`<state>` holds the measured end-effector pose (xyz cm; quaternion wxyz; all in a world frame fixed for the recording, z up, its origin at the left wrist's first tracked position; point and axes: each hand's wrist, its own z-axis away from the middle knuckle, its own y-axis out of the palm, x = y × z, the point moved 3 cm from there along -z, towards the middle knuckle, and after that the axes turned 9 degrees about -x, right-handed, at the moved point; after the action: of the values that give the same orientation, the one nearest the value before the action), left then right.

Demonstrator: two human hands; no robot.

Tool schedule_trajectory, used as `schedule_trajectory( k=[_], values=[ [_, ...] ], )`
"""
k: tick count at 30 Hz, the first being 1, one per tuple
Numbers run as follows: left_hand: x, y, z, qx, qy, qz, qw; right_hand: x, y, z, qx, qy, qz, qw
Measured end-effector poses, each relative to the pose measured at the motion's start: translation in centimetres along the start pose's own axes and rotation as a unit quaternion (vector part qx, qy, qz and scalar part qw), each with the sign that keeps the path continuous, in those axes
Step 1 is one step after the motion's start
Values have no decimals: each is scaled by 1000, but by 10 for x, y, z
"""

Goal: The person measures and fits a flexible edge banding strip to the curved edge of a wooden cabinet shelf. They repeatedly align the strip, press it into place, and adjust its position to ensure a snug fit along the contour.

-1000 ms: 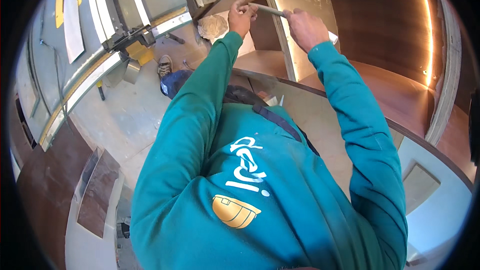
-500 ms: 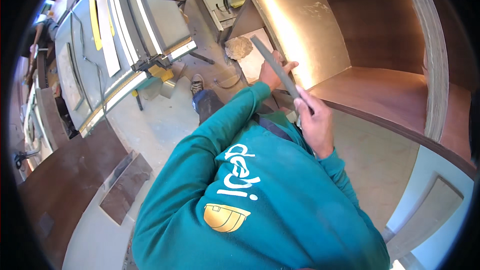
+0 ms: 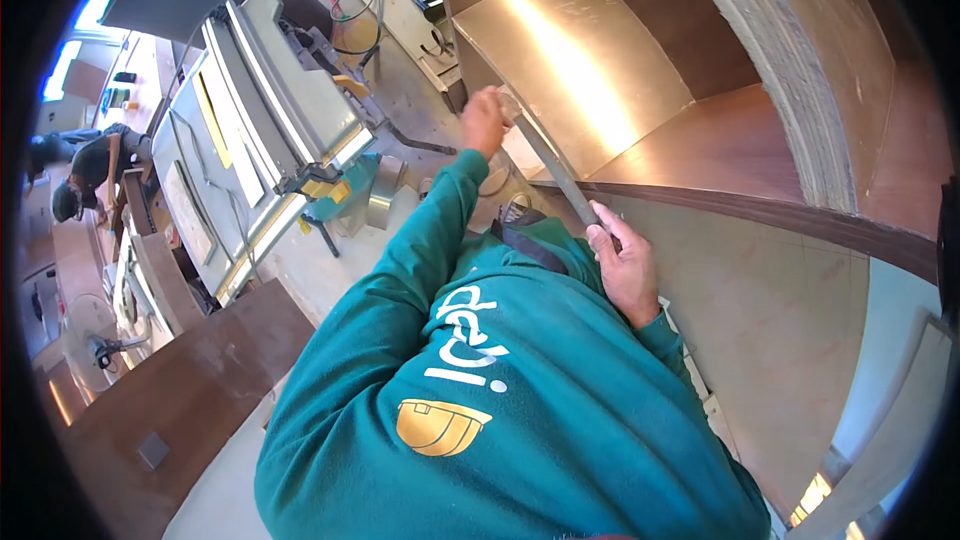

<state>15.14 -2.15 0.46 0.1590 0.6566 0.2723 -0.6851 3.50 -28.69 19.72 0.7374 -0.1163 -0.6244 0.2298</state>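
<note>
A long grey strip [image 3: 548, 163] runs diagonally between my two hands, in front of a wooden cabinet [image 3: 708, 168]. My right hand [image 3: 625, 270] is closed round its lower end, close against my green top. My left hand [image 3: 483, 125] is at the upper end with fingers bent against it; the exact grip is small and partly hidden. Just behind the strip is a lit compartment of the cabinet, with a pale panel [image 3: 590, 50] and dark walls.
A saw table [image 3: 270, 110] with rails stands to the left. Cables [image 3: 365, 10] lie beyond it. A co-worker [image 3: 95, 175] bends at a far-left bench near a fan [image 3: 100, 345]. A brown board [image 3: 185, 430] lies at lower left; a thick layered upright edge [image 3: 780, 70] is at right.
The view has swung, bringing the co-worker and fan into sight. My right hand has dropped toward my body, tilting the strip steeply. My left hand has moved to the strip's upper end.
</note>
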Motion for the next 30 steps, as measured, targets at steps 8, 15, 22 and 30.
schedule_trajectory(
  k=[8,15,22,30],
  values=[
    [1,17,24,196,-132,-34,971,-24,0,-7,31,-26,18,999],
    [-5,-6,-11,-17,-121,34,992,-7,11,-19,37,21,-1,999],
    [-37,-23,39,186,-315,260,894,-11,65,-50,48,-79,-12,996],
    [-67,-4,75,223,-193,194,936,-29,115,-89,-28,-100,17,994]
  ],
)
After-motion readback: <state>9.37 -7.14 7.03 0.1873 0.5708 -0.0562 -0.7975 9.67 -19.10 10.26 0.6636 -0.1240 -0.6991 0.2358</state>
